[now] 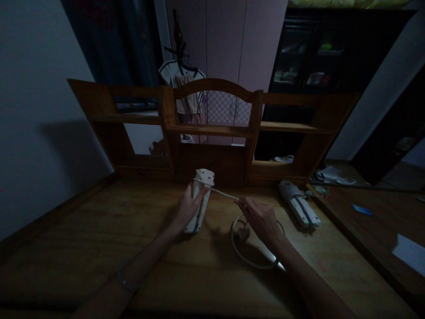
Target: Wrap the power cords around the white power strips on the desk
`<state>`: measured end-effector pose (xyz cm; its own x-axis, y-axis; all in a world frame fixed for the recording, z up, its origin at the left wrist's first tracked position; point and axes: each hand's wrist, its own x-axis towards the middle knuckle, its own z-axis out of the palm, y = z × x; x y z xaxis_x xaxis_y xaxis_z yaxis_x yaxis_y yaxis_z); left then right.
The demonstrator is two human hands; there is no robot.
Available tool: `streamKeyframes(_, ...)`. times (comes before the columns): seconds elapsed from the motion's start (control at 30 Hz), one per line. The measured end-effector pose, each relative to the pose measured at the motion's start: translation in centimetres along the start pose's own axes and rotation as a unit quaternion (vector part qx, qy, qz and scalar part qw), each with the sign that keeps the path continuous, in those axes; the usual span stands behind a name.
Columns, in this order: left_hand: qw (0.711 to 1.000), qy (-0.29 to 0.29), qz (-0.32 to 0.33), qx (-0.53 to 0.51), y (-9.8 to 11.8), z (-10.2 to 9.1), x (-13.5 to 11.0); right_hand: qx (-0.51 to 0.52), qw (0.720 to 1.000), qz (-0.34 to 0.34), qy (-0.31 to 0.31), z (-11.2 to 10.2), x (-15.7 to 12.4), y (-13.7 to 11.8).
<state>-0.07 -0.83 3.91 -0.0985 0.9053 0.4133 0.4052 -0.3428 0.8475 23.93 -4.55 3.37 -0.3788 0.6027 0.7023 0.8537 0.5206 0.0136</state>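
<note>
My left hand (190,207) grips a white power strip (201,212), tilted with its upper end raised toward the shelf. White cord (224,194) wraps around that upper end and runs taut to my right hand (260,217), whose fingers pinch it. Below my right hand the rest of the cord lies in a loose loop on the wooden desk (206,274). A plug (244,232) rests inside this loop. Farther right lies a second power strip (300,208), its cord wound around one end.
A wooden shelf (212,130) with several compartments stands along the desk's back edge. At the right is a lower wooden surface with a blue card (362,209) and a white paper (410,252). A wall (40,133) borders the left side.
</note>
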Motion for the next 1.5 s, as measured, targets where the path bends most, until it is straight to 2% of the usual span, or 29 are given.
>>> streamKeyframes(0.13, 0.985, 0.020, 0.037, 0.168, 0.4, -0.3, -0.3, 0.005, 0.999, 0.026, 0.017, -0.3, 0.3, 0.4)
streamKeyframes(0.27, 0.967, 0.030, 0.080, 0.241, 0.4, -0.4, -0.1, 0.004, 1.000, 0.020, 0.007, -0.2, 0.3, 0.6)
streamKeyframes(0.43, 0.950, 0.028, 0.060, 0.304, -0.3, 0.0, 0.0, 0.009, 0.998, -0.058, -0.008, -0.3, -0.1, -0.2)
streamKeyframes(0.57, 0.933, 0.038, 0.069, 0.351, -0.5, 0.4, -0.1, 0.014, 0.988, -0.154, -0.017, -1.6, 0.0, -1.8)
streamKeyframes(0.7, 0.933, 0.032, 0.094, 0.346, -0.1, 1.1, -0.6, -0.028, 0.975, -0.222, 0.003, -3.1, 0.0, -2.8)
streamKeyframes(0.93, 0.949, 0.046, 0.077, 0.301, 0.0, 1.5, -0.7, -0.047, 0.964, -0.258, 0.038, -3.5, -0.3, -2.7)
streamKeyframes(1.13, 0.940, 0.045, 0.072, 0.330, -0.5, 1.5, -0.7, -0.050, 0.962, -0.261, 0.061, -3.9, -0.1, -3.1)
streamKeyframes(1.33, 0.925, 0.009, 0.193, 0.326, -0.2, 2.4, -1.7, 0.003, 0.969, -0.243, 0.042, -4.4, -0.2, -2.9)
streamKeyframes(1.5, 0.925, -0.048, 0.232, 0.298, 0.7, 2.4, -2.5, 0.057, 0.982, -0.177, 0.031, -3.8, -0.7, -2.0)
